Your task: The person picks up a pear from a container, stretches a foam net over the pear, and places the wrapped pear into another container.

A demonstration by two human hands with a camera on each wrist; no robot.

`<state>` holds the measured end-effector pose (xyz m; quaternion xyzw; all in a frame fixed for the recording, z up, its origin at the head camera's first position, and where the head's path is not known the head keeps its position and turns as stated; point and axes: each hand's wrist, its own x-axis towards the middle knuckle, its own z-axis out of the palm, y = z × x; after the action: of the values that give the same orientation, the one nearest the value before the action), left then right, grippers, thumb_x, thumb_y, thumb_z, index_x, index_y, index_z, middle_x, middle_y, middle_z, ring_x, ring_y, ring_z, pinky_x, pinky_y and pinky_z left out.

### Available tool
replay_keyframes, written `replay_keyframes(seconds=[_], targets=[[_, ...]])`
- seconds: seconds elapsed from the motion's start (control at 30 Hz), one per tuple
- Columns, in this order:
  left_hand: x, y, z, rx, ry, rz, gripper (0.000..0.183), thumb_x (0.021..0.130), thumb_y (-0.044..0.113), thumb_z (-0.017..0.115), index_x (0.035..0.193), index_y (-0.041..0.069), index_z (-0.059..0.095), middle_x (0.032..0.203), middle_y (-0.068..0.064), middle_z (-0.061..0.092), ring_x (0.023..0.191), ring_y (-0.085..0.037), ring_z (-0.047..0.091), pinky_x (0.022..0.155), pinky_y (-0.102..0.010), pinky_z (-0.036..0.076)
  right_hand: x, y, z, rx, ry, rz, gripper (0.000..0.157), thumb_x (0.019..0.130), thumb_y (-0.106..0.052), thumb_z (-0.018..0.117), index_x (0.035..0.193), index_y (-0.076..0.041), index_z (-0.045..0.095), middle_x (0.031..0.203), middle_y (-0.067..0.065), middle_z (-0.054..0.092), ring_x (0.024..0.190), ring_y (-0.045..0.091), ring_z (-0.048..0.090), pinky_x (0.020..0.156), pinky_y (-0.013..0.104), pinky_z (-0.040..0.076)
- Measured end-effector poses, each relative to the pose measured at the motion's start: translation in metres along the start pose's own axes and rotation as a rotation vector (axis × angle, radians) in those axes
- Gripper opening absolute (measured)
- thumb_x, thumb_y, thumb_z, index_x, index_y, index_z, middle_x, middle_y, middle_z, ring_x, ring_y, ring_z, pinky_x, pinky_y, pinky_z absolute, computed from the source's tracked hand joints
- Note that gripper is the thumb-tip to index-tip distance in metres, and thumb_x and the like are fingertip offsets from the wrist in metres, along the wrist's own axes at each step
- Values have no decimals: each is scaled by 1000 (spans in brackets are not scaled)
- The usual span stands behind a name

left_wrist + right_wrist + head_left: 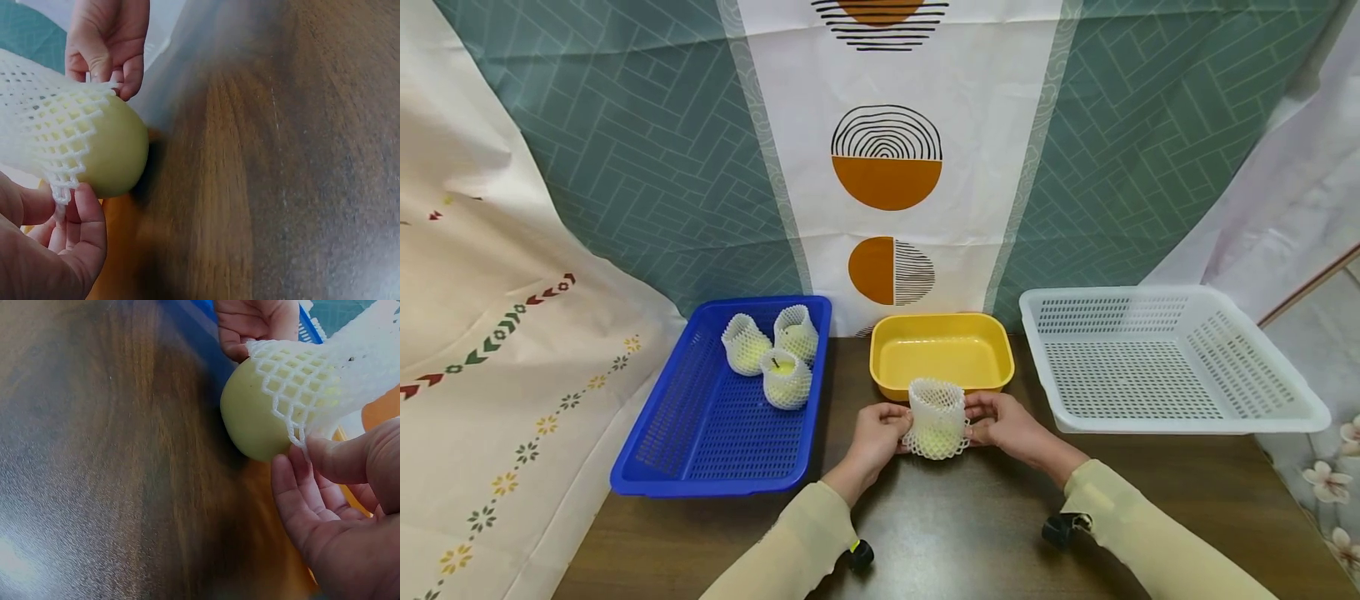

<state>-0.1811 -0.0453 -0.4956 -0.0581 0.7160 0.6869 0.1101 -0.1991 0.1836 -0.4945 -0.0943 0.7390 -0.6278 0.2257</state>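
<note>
A white foam fruit net [937, 408] is drawn part-way down over a round, pale yellow-green fruit [122, 150] on the wooden table, in front of the yellow tub. Thumb and fingers of my left hand [880, 436] pinch the net's lower edge on the left side. On the opposite side, my right hand [1006, 425] pinches the same edge between thumb and fingers. The fruit's lower part shows bare below the mesh in both wrist views. Above it, the net's upper end stands up as an open tube in the head view.
At the left, a blue basket [707, 475] holds three similar fruits in foam nets [786, 379] near its back right corner. The yellow tub [942, 354] stands just behind my hands. A white basket [1172, 421] is on the right. Patterned cloth [887, 75] hangs behind the table.
</note>
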Motion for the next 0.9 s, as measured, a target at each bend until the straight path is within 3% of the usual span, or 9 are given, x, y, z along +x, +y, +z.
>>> replay_keyframes(seconds=[0.17,0.3,0.47,0.57,0.73,0.8,0.9], targets=[[4,0,-2,72,48,32,23,88,15,65,103,-2,63,83,-7,66,67,-15,60,61,-32,55,-1,-7,-5,-90,56,-18,43,82,-6,68,121,3,52,111,19,60,92,21,63,78,36,56],[-1,13,-5,232,115,108,21,87,15,65,103,2,65,88,-9,66,75,-18,60,63,-28,51,-4,-17,-8,-204,137,-59,34,85,-11,67,116,-2,57,110,14,64,96,22,64,78,33,55],[-9,24,-6,390,127,165,19,86,12,65,103,5,66,89,-8,67,76,-15,59,64,-26,49,-8,-25,-3,-336,136,-128,31,86,-14,66,116,-5,60,111,11,65,98,22,65,81,32,54],[-12,26,-4,365,84,108,22,88,15,62,106,3,64,90,-9,67,72,-19,62,62,-30,53,-9,-26,5,-335,144,-78,30,88,-15,64,116,-5,60,109,10,66,95,21,65,79,34,55],[-14,21,-1,191,-38,-54,28,91,17,59,111,-3,58,90,-13,63,66,-21,62,61,-37,57,-8,-21,14,-168,148,98,30,91,-15,55,114,4,57,102,15,64,81,24,65,72,40,57],[-13,19,0,155,-56,-67,28,90,15,60,110,-5,57,88,-15,63,64,-20,60,61,-36,57,-8,-19,16,-106,139,127,29,90,-13,54,112,6,56,98,15,62,78,24,64,72,40,57],[-12,17,1,147,-37,-30,26,88,11,62,108,-5,58,87,-15,65,63,-19,60,60,-34,56,-9,-18,17,-68,148,103,27,87,-9,56,110,7,55,95,14,61,76,22,63,71,39,57]])
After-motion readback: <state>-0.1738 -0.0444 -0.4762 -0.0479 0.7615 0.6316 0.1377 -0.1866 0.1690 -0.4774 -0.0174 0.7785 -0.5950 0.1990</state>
